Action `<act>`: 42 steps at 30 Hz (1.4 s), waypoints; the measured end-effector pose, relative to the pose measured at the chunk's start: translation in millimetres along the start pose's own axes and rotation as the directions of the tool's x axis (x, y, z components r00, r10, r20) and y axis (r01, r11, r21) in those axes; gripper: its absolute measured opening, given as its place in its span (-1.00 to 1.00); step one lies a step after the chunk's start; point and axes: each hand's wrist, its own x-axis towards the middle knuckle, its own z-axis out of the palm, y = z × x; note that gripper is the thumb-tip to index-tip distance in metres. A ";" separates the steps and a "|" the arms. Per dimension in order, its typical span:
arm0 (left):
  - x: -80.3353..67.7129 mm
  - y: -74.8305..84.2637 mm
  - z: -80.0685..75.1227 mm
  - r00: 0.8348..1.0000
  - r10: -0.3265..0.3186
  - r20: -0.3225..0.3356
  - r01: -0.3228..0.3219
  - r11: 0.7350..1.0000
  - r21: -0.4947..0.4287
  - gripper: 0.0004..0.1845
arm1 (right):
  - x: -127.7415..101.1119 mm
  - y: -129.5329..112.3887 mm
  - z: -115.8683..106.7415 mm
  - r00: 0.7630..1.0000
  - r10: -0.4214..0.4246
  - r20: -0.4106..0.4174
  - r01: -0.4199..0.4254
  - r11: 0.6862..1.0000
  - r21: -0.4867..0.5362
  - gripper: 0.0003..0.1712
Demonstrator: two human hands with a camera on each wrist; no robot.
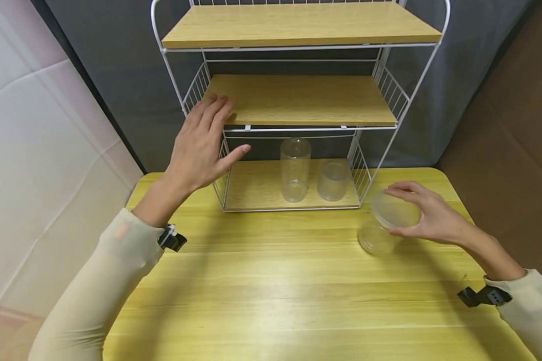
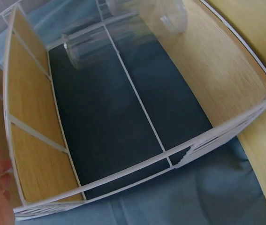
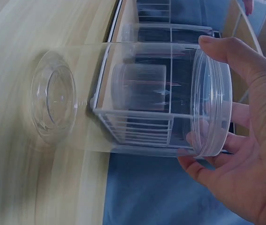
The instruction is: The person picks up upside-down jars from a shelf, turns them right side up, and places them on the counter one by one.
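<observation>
A clear plastic jar [image 1: 386,225] stands on the yellow wooden table [image 1: 271,281], to the right of the white wire shelf rack [image 1: 298,100] and just near of its right front corner. The right hand [image 1: 426,215] grips this jar by its lidded top, thumb on the near side and fingers curled over the far rim; in the right wrist view the fingertips [image 3: 217,47] wrap round the lid's edge while the jar's base points away toward the tabletop.

The left hand [image 1: 203,143] is well apart from the jar, on the far left of the scene. It hangs in the air with fingers straight and spread, holding nothing, in front of the rack's left side, at the height of the middle shelf [image 1: 302,100]. The left wrist view shows only the edge of that hand against the rack's frame.

On the rack's bottom shelf [image 1: 253,188] stand two more clear containers, close together: a tall jar [image 1: 295,169] on the left and a shorter jar [image 1: 333,180] just right of it. Both lie between the two hands and farther off than the held jar.
</observation>
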 end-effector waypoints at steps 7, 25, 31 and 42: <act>-0.7 -0.6 6.3 0.995 -0.043 0.088 0.042 0.999 0.013 -0.03 | -7.6 8.5 2.2 1.000 0.011 0.000 -0.011 1.000 -0.009 0.05; -3.0 2.4 25.3 0.998 0.046 -0.032 -0.042 0.993 0.113 0.04 | -0.3 -4.5 -6.3 0.999 -0.006 -0.044 0.006 1.000 -0.013 0.11; -3.9 0.6 28.6 0.996 0.073 -0.052 -0.065 0.988 0.140 0.02 | 12.4 -22.1 -6.1 0.996 -0.008 -0.087 0.008 1.000 -0.003 0.17; -3.1 0.4 34.1 0.990 0.090 -0.105 -0.074 0.985 0.154 -0.05 | 39.6 -50.8 11.3 0.991 0.093 -0.095 -0.083 0.991 0.103 0.21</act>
